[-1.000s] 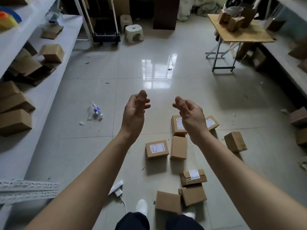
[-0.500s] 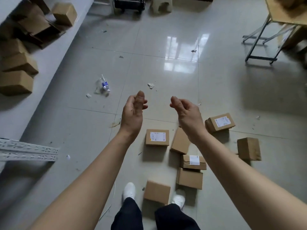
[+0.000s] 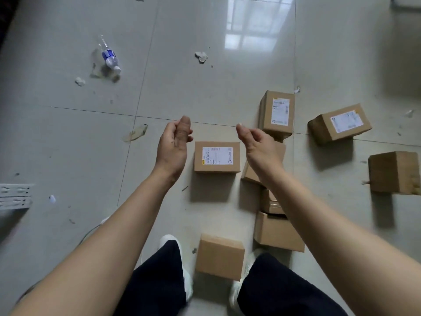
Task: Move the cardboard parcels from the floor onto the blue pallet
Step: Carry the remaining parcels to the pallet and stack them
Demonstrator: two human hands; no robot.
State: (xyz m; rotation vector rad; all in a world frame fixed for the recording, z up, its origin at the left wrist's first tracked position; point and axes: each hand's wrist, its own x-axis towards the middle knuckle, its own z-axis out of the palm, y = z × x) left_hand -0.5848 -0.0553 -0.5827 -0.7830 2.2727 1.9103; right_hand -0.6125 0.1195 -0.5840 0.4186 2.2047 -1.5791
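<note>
Head view — labelled parcel (image 3: pixel 216 156) lengthwise left-right

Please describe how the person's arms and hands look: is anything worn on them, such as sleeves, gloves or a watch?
Both forearms are bare as far as the picture shows; no sleeve is visible. The left hand and the right hand wear no gloves, and no rings, watch or wristband can be seen. Lower down, dark trousers and white shoes show.

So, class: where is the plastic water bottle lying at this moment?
In the head view, the plastic water bottle lies on the tiled floor at upper left, far from the parcels, beyond the left hand, with small scraps of litter beside it.
</note>
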